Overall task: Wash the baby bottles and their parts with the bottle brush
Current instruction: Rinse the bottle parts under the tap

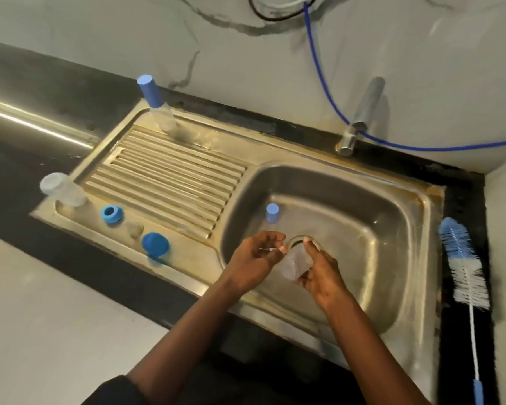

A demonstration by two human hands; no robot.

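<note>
Person at a steel sink (421,287), head-camera view. The right hand (319,270) grips a clear bottle body (295,263), tilted and held directly over the drain (297,241), presumably so that any run-off falls into the basin; which end is the mouth cannot be told. The left hand (254,258), just beside the bottle, pinches a thin rod (268,249) with a violet tip between thumb and fingertips. It is too blurred to name, though it may be a small detail brush aimed at the bottle. Just beyond the left hand, a blue-capped bottle (272,213) stands in the basin, probably awaiting its turn. The bottle brush (462,258) lies untouched on the dark bench (453,346), well to the right of the right hand, within reach for the scrubbing step. To the left of the left hand, along the drainboard (173,176), rest a blue cap (155,244), a blue ring (111,214) and an upturned clear bottle (62,188). Farther back is a second capped bottle (155,103), all likely set apart to drain or queue. No water is seen running from the tap (362,112) beyond the hands
</note>
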